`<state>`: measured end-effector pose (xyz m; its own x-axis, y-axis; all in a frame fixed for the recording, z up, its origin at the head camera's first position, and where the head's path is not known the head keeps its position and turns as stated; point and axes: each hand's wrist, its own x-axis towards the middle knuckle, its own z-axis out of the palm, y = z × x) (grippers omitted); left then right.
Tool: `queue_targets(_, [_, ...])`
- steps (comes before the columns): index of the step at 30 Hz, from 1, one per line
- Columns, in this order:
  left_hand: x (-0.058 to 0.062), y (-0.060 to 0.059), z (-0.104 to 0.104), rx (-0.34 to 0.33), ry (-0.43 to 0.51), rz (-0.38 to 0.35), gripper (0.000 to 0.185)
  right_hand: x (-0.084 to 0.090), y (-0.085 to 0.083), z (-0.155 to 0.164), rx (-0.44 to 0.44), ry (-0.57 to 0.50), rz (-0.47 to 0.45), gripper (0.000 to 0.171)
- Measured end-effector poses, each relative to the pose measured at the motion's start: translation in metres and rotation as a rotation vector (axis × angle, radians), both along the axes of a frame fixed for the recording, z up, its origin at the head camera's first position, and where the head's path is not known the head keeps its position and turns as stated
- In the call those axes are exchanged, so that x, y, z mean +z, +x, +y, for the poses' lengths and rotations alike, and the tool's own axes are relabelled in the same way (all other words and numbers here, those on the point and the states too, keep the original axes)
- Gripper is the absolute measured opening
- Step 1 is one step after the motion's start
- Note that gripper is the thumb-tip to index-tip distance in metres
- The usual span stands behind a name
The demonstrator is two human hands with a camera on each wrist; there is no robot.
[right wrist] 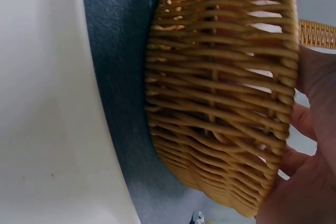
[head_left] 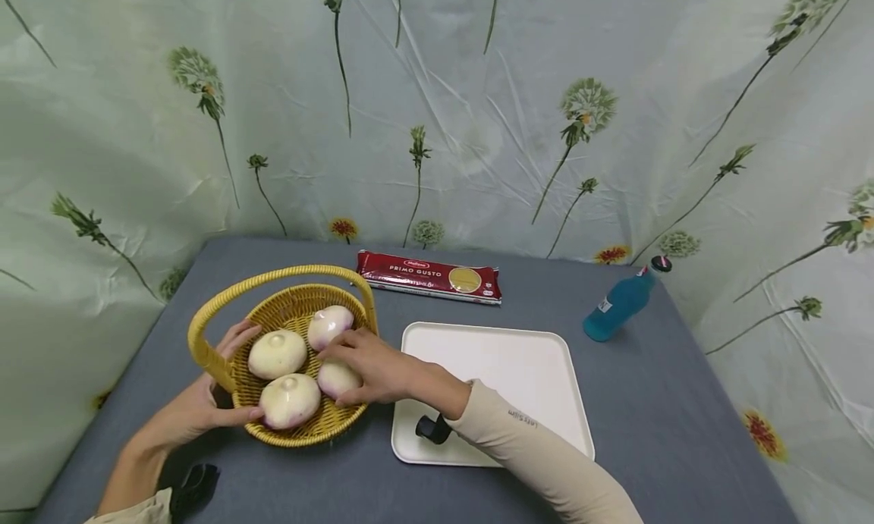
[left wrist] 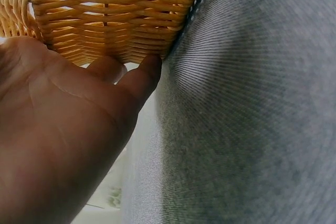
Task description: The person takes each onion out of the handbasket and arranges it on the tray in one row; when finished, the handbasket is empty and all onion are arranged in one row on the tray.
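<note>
A yellow wicker basket with a tall handle stands on the left of the table and holds several white-and-purple onions. My left hand grips the basket's left side, its thumb over the near rim and its fingers along the wall. In the left wrist view, those fingers touch the outer weave. My right hand reaches over the right rim, with thumb and fingers round the rightmost onion. From the right wrist, the basket wall hides most of the fingertips and the onion.
Right of the basket lies a white rectangular tray, partly under my right forearm. A red pasta packet lies behind it. At the right stands a blue bottle with a dark cap. A flowered curtain hangs behind the grey-blue table.
</note>
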<state>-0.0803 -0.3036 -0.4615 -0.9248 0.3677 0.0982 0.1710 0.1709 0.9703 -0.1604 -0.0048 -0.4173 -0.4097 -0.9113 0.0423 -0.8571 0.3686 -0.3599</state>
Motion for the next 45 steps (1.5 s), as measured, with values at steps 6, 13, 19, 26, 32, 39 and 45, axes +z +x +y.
queue_targets(6, [-0.001, 0.000, 0.000, 0.001, -0.002, 0.006, 0.108, -0.003, 0.003, -0.001, -0.006, -0.027, 0.060, 0.057])
queue_targets(13, [0.000, 0.001, -0.001, 0.016, -0.009, 0.001, 0.107, -0.002, 0.005, -0.002, -0.008, -0.035, 0.111, 0.053])
queue_targets(19, [0.001, 0.001, 0.000, 0.010, -0.015, -0.018, 0.109, 0.002, 0.006, 0.001, 0.004, -0.068, 0.127, 0.053])
queue_targets(26, [-0.001, 0.000, 0.000, 0.013, 0.008, -0.031, 0.109, 0.011, 0.008, 0.006, 0.000, -0.139, 0.087, 0.051])
queue_targets(32, [-0.002, 0.000, 0.000, 0.010, -0.005, -0.003, 0.109, 0.019, 0.015, 0.014, -0.009, -0.233, 0.062, 0.052])
queue_targets(39, [-0.001, -0.001, 0.000, 0.010, 0.017, -0.043, 0.109, 0.026, 0.026, 0.030, -0.076, -0.361, -0.019, 0.053])
queue_targets(45, [-0.002, 0.000, 0.000, 0.009, -0.006, -0.020, 0.109, 0.030, 0.030, 0.046, -0.155, -0.404, -0.055, 0.054])
